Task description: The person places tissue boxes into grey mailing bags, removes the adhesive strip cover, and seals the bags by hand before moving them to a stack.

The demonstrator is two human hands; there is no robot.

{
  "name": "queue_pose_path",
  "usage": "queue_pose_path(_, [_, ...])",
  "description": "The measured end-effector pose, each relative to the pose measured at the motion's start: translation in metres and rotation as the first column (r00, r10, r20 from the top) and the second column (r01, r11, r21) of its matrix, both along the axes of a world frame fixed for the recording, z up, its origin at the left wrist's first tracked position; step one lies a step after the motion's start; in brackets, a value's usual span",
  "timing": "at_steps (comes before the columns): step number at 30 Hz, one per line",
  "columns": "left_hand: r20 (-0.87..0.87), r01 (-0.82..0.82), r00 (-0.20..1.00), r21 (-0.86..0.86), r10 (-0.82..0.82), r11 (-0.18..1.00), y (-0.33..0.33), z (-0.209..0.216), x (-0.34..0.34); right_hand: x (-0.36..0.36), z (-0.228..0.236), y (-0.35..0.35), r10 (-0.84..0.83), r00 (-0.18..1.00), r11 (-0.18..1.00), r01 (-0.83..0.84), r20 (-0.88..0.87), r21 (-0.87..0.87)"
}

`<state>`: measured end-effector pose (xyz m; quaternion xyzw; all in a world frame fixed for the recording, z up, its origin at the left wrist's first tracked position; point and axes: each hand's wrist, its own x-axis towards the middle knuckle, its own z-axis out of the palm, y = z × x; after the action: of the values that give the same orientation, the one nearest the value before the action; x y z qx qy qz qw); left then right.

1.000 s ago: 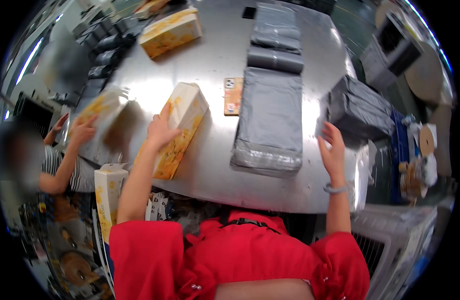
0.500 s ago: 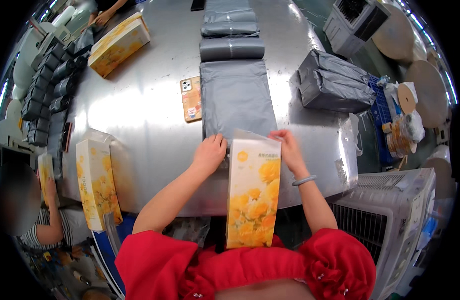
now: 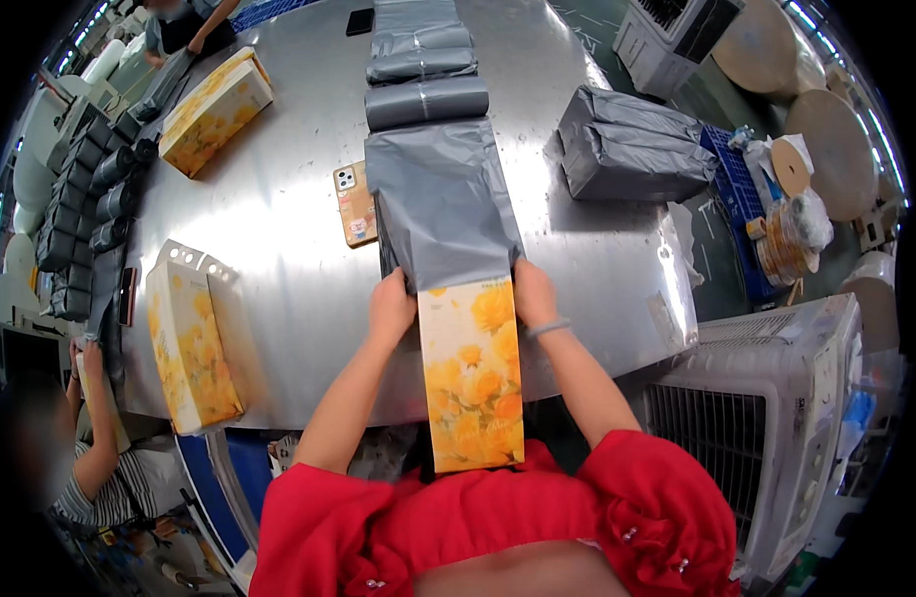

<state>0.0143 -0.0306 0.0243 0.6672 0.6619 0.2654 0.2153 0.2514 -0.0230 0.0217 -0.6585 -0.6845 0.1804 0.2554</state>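
Note:
A long white pack printed with yellow flowers (image 3: pixel 473 378) extends from my chest to the table's near edge. Its far end is inside the mouth of a grey plastic bag (image 3: pixel 443 204) lying on the metal table. My left hand (image 3: pixel 391 305) is closed on the left edge of the bag's mouth, its fingertips partly tucked behind the plastic. On the opposite edge, my right hand (image 3: pixel 534 296) grips the bag the same way, thumb on top. Beyond the bag, rolled grey bags (image 3: pixel 426 102) lie in a row.
Left of the bag lies a phone (image 3: pixel 355 206). Two more flowered packs (image 3: pixel 192 348) stand on the table's left side. Filled grey bags (image 3: pixel 632 149) sit at right, near an air cooler (image 3: pixel 756 418). Co-workers handle things at left; one wears a striped sleeve (image 3: pixel 95 478).
The bag's mouth has come over the pack's far end, which lay on top of it before. My hands have moved to the two sides and closed on the plastic.

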Motion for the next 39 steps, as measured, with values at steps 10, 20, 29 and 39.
queue_pose_path(10, [-0.201,0.394,0.754,-0.623,-0.625,0.676,-0.120,0.024,-0.021,0.040,0.024,-0.131,0.439,0.889,0.898,-0.437,0.130,-0.051])
queue_pose_path(20, [0.018,0.375,0.923,0.182,-0.384,0.909,-0.092,0.044,0.082,0.056,0.003,-0.099,0.034,0.845,0.892,-0.266,-0.534,-0.365])
queue_pose_path(29, [0.183,0.314,0.925,0.126,-0.333,0.941,-0.156,0.012,0.067,0.073,0.007,-0.092,-0.038,0.564,0.680,-0.590,-0.825,-0.435])
queue_pose_path(39, [-0.456,0.545,0.758,0.050,-0.466,0.837,-0.127,0.092,-0.032,0.078,0.085,-0.032,0.782,0.428,0.414,-0.900,0.452,0.136])
